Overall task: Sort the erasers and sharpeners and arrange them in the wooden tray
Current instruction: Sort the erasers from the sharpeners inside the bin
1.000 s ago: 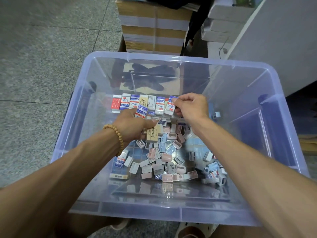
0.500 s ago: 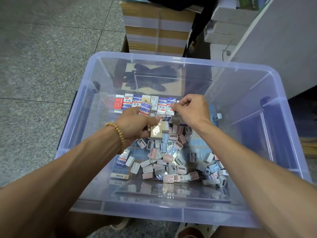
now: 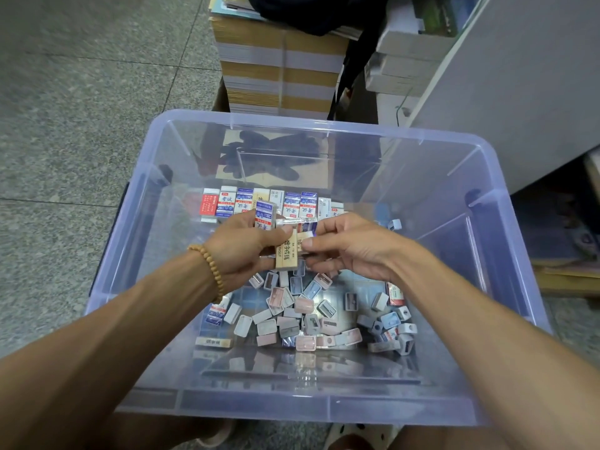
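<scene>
Both hands hold erasers over the bin.
The left hand (image 3: 240, 251) grips a small stack: a tan eraser (image 3: 287, 253) and a blue one (image 3: 264, 217); the right hand (image 3: 350, 248) pinches the tan eraser's edge. Some nine erasers stand in a row (image 3: 269, 203) along the far wall of the clear bin (image 3: 506, 241). Loose sharpeners (image 3: 311, 306), too many to count, fill the middle floor; the right side lies open.

We see stacked books (image 3: 279, 69) beyond a clear plastic bin (image 3: 324, 414), on a speckled grey floor (image 3: 81, 108).
</scene>
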`<state>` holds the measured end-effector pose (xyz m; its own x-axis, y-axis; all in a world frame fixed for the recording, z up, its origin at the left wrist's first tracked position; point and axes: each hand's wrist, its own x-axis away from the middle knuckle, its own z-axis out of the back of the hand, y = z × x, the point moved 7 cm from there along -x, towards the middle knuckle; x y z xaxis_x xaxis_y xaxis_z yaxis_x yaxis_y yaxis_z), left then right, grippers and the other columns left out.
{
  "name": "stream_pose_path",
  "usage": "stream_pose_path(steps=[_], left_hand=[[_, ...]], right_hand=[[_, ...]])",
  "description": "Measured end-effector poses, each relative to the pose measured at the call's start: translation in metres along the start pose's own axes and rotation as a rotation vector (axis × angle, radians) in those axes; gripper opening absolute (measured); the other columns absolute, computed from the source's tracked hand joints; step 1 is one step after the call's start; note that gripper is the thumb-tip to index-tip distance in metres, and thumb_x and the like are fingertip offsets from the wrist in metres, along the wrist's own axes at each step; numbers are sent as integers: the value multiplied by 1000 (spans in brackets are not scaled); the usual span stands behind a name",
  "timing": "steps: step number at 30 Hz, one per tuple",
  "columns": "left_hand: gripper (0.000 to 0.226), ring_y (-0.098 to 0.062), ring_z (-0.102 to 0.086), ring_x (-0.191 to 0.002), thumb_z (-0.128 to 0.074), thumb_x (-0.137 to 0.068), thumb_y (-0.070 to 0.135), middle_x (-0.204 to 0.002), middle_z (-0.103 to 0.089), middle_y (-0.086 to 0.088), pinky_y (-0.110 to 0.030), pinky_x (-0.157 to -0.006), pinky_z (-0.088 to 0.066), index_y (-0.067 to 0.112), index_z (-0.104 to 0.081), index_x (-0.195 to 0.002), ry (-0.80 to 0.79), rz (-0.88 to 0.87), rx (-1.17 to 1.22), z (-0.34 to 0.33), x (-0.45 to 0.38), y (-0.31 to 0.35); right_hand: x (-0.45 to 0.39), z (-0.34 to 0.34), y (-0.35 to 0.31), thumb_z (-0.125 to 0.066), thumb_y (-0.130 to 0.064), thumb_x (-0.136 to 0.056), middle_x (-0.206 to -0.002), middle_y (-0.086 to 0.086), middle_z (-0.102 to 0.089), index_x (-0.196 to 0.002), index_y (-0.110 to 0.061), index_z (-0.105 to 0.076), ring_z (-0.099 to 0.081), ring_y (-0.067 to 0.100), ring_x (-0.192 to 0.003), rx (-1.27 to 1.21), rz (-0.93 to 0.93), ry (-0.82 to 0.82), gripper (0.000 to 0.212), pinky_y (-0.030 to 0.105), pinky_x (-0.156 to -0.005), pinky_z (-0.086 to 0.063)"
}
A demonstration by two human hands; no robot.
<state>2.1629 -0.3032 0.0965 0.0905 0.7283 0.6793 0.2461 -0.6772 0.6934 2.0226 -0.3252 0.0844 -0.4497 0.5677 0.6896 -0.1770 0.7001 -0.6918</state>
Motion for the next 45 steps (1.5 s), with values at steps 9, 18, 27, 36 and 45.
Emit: stream_pose_path(steps=[9,18,27,36,45], left_hand=[[26,-28,-73,-83,-60,-91,0,-102,-70,-19,-35,-59,-60,0,-53,-116,89,-10,-79,1,-10,0],[69,-25,-74,-77,-64,-90,3,-102,-70,-18,-38,-66,-61,3,-27,-148,156,-22,-144,3,-27,-2],[64,-19,-74,-75,-65,-90,6,-101,-70,-15,-31,-62,-60,2,-33,-145,156,-52,-201,2,-29,4],[66,-21,-74,-76,-64,-90,5,-103,-70,-16,-31,-61,-60,1,-31,-147,168,-66,-192,5,-29,5],[67,-22,-74,-77,-65,-90,6,-107,-69,-18,-32,-62,-61,2,-30,-147,181,-64,-213,7,-30,5]], right_hand=[[-3,9,-1,-67,-9,-93,-71,4,-67,-83,-6,-63,-61,10,-59,127,38,91,11,22,-51,-55],[7,60,-16,-67,-4,-92,-77,18,-69,-92,-1,-66,-60,12,-49,153,54,322,3,20,-45,-51],[-5,77,-21,-67,-7,-93,-71,13,-64,-97,0,-64,-57,10,-46,133,31,318,9,18,-46,-52],[-26,79,-20,-83,-37,-78,-60,11,-70,-58,-12,-62,-59,19,-49,347,177,849,39,39,-63,-58],[-7,89,-20,-84,-6,-76,-65,8,-66,-74,-7,-66,-53,14,-52,177,121,741,18,26,-55,-46]])
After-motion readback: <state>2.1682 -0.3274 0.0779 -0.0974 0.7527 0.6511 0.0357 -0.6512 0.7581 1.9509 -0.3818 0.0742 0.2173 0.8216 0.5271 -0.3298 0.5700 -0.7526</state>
